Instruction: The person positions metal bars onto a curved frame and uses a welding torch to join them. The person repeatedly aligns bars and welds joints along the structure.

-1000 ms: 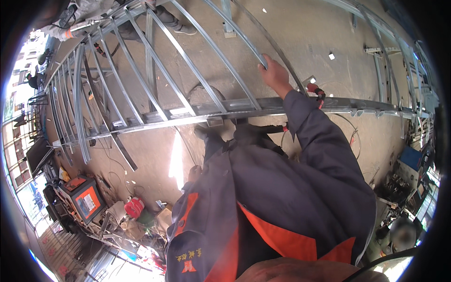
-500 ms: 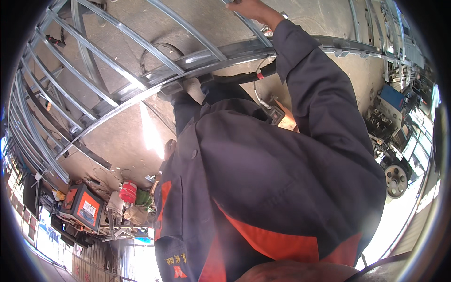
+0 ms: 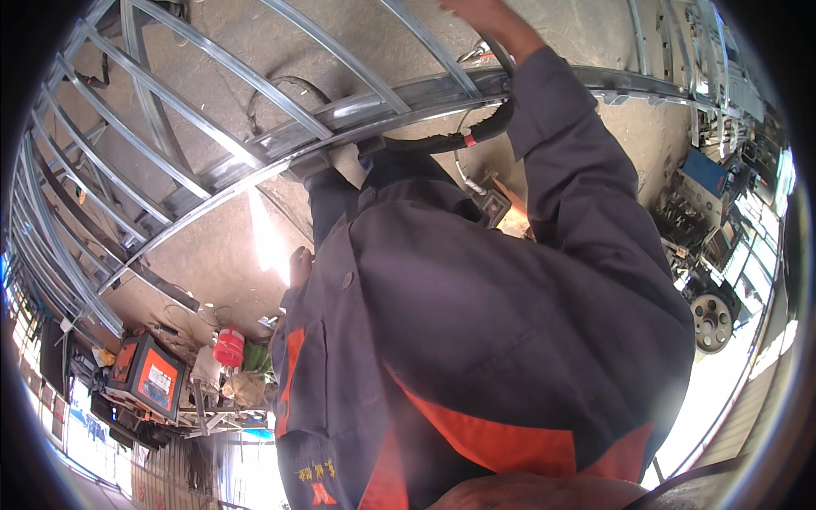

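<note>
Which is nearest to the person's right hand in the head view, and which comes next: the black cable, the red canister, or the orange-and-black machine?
From the right hand, at the top edge by the metal frame:
1. Black cable, just below the hand, along the frame's rail.
2. Red canister, on the floor, lower left.
3. Orange-and-black machine, farther left still.

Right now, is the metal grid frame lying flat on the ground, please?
Raised, not flat: the metal frame crosses in front of the person at torso level, right hand on a bar.

Right arm stretched up and away in its dark sleeve, right hand (image 3: pixel 484 15) at the top edge, left hand (image 3: pixel 299 265) hanging low beside the jacket.
</note>
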Action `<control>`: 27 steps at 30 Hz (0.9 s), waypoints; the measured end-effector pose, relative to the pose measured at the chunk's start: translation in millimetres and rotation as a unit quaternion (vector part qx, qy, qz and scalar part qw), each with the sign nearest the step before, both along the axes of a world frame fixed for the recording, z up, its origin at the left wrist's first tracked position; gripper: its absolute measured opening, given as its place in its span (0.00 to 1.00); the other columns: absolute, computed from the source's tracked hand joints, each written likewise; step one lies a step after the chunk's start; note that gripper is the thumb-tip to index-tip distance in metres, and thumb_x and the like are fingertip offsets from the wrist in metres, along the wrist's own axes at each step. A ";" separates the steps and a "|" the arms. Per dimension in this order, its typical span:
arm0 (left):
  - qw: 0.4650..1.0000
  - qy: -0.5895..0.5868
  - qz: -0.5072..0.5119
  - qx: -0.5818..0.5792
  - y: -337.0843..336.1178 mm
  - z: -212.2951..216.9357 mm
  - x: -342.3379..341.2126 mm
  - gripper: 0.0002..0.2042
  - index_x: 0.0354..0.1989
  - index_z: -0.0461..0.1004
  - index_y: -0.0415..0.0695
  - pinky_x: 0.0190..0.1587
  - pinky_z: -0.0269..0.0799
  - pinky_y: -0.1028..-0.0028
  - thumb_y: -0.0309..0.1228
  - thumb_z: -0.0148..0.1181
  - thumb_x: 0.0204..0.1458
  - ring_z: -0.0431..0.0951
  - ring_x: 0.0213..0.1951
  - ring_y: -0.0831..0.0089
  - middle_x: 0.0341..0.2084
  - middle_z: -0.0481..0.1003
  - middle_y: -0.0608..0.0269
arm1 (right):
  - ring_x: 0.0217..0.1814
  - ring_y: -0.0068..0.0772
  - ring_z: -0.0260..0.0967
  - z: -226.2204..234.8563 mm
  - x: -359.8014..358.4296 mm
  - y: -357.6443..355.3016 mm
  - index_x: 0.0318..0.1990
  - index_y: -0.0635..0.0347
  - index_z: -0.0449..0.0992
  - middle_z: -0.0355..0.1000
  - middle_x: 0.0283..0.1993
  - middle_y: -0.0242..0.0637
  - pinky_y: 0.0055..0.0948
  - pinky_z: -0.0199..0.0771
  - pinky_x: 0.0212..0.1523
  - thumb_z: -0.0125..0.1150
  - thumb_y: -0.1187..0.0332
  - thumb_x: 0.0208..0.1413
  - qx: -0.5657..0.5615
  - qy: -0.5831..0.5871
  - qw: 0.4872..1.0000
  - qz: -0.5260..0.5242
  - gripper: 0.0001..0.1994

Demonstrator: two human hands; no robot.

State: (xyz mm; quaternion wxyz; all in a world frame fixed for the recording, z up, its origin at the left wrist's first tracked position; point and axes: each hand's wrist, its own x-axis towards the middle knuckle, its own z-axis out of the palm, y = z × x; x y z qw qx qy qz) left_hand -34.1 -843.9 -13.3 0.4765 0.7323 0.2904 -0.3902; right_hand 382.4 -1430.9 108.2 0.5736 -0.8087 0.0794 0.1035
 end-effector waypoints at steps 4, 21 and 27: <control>0.990 0.012 -0.137 0.002 24.0 -39.5 -7.6 0.23 0.55 0.74 0.29 0.49 0.78 0.65 0.40 0.51 0.65 0.82 0.47 0.57 0.40 0.80 0.40 | 0.45 0.46 0.80 24.3 -9.7 -108.5 0.51 0.56 0.83 0.81 0.45 0.51 0.46 0.77 0.46 0.63 0.54 0.62 -0.379 -0.002 0.923 -0.071 0.19; 0.992 0.014 0.078 0.100 -27.0 83.8 23.8 0.25 0.60 0.72 0.40 0.49 0.78 0.64 0.45 0.59 0.63 0.84 0.45 0.58 0.46 0.82 0.47 | 0.21 0.27 0.64 -68.6 -71.8 -227.4 0.32 0.63 0.79 0.70 0.23 0.30 0.36 0.63 0.24 0.65 0.52 0.59 -0.304 0.293 0.906 -0.004 0.19; 0.959 -0.125 0.072 0.244 39.1 95.4 83.2 0.21 0.55 0.78 0.48 0.46 0.78 0.62 0.49 0.56 0.64 0.85 0.36 0.60 0.34 0.84 0.55 | 0.37 0.24 0.66 38.7 -164.8 -223.2 0.55 0.63 0.74 0.70 0.38 0.27 0.28 0.66 0.41 0.65 0.63 0.58 -0.156 0.181 0.954 -0.181 0.20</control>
